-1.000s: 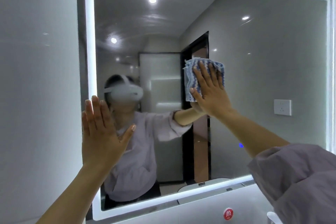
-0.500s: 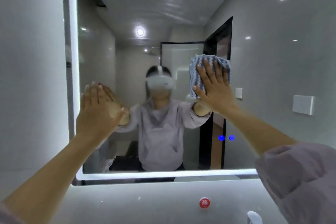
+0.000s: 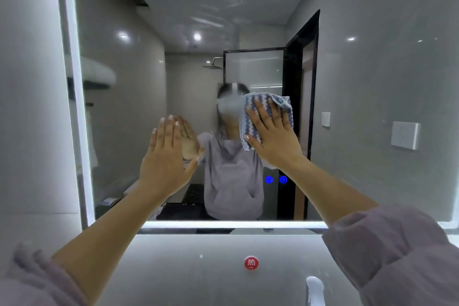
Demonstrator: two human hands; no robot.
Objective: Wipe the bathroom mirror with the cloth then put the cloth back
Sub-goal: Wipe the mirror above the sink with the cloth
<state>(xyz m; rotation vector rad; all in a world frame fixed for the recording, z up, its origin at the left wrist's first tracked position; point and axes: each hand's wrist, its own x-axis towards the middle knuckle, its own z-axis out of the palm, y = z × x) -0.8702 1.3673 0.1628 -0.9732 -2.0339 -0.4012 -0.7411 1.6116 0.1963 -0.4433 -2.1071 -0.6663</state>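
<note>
A large wall mirror [image 3: 372, 82] with a lit white border fills most of the view. My right hand [image 3: 274, 138] lies flat against the glass near its middle, pressing a blue, white and pink zigzag cloth [image 3: 250, 117] onto it. The cloth sticks out above and to the left of my fingers. My left hand [image 3: 166, 156] rests flat on the glass to the left of the cloth, fingers together and pointing up, holding nothing. The mirror shows my reflection in a grey hooded top.
Below the mirror runs a grey wall panel with a round red sticker [image 3: 251, 262]. A white tap tip [image 3: 315, 285] shows at the bottom edge. Two blue touch lights [image 3: 276, 179] glow on the glass. A grey tiled wall [image 3: 29, 107] stands left of the mirror.
My right hand has slid the cloth left and down across the glass. My left hand has shifted from the mirror's left border toward the middle. The view has turned to face the mirror squarely.
</note>
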